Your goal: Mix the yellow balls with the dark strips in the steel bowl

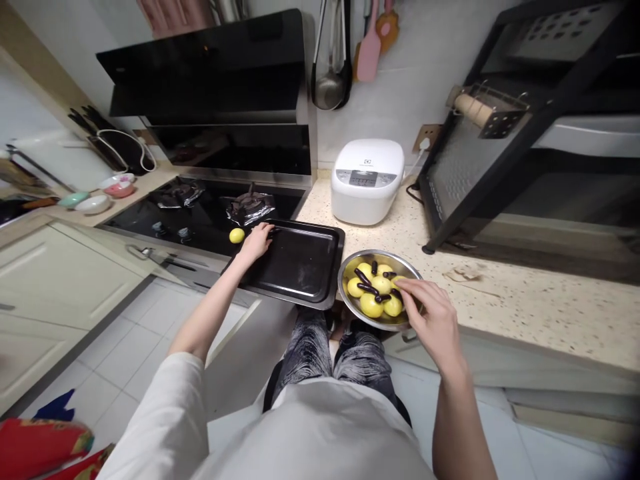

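At the far left corner of the black baking tray (305, 257) is my left hand (257, 241), its fingers closed near a small dark shape I cannot make out. A yellow lemon-like fruit (237, 235) lies just left of that hand, on the black stove edge. My right hand (433, 310) reaches over the right rim of a metal bowl (350, 307). Its fingers are pinched together among the fruit; what they grip is hidden. Several yellow lemon-like fruits (371, 305) fill the bowl, with glossy dark elongated pieces (367, 288) on top.
A white rice cooker (367, 183) stands behind the bowl on the speckled counter (500, 293). A black rack (480, 153) rises at right. The gas stove (210, 207) lies behind the tray, with small bowls (94, 204) farther left. An open drawer (240, 327) juts out below.
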Motion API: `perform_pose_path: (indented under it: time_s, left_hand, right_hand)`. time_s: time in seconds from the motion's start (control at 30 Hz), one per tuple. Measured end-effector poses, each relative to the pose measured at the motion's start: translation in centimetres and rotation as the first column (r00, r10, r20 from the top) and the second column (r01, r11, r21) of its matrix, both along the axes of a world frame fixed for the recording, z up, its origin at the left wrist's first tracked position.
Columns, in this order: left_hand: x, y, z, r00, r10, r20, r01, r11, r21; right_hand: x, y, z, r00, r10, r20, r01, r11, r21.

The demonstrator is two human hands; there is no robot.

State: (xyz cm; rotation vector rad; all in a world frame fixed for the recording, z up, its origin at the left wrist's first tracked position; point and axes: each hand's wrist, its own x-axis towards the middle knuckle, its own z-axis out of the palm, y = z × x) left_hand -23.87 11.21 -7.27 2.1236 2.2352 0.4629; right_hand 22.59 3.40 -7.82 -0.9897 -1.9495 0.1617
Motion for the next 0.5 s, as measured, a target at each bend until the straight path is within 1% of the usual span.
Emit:
perform_pose_path:
  time_s: [0.17,0.4,0.5]
  left_hand:
    - [-0.3,1.9,0.1,0.999,-0.004,-0.034,0.003,1.000,-0.016]
    - [-0.9,3.6,-0.1,0.998,0.061,-0.029,-0.062,0.997,-0.038]
    - [-1.0,3.9,-0.3,0.997,0.079,-0.022,-0.080,0.996,-0.044]
  right_hand:
    - [0.2,-0.7,-0.1,1.000,-0.012,-0.019,0.012,1.000,0.003]
    - [0.6,-1.6,0.7,0.999,-0.046,-0.024,0.045,0.999,-0.026]
    - [0.6,-1.8,0.9,0.998,-0.051,-0.027,0.050,0.998,-0.036]
